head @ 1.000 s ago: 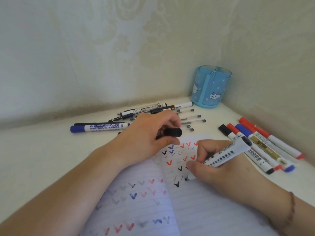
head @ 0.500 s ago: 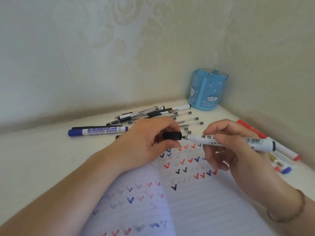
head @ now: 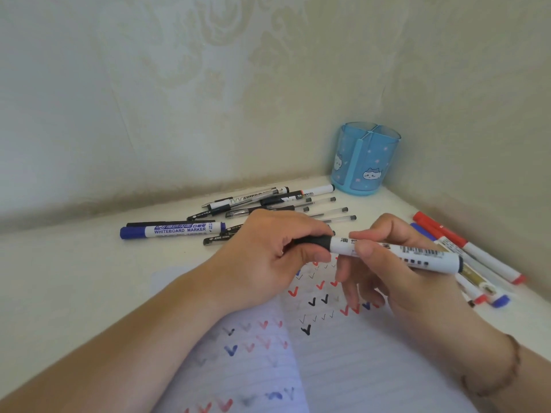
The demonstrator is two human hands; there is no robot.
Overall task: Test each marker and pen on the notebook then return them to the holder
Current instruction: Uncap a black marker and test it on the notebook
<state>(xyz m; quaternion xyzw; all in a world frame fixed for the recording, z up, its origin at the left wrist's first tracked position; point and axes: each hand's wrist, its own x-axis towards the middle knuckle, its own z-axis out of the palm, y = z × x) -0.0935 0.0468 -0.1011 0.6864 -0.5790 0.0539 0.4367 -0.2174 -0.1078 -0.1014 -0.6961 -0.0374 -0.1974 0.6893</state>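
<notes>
If the black plastic cap (head: 313,241) goes on crooked or only partway, the white-barrelled black marker (head: 396,254) could dry out, or the cap could drop off on the way to the holder. A slip of the fingers could also send the pen down onto the open lined notebook (head: 343,353), smudging the red, black and blue ticks just beneath.

The left hand (head: 268,257) has its grip clenched around the cap, fingers and thumb curled over it. The right hand (head: 396,272) pinches the barrel beside the cap with thumb and forefinger, its other fingers hanging loose below. The marker lies level above the notebook's far edge. The blue translucent pen holder with cat faces (head: 365,162) stands in the far right corner of the pale table (head: 74,278), well apart from both hands.
</notes>
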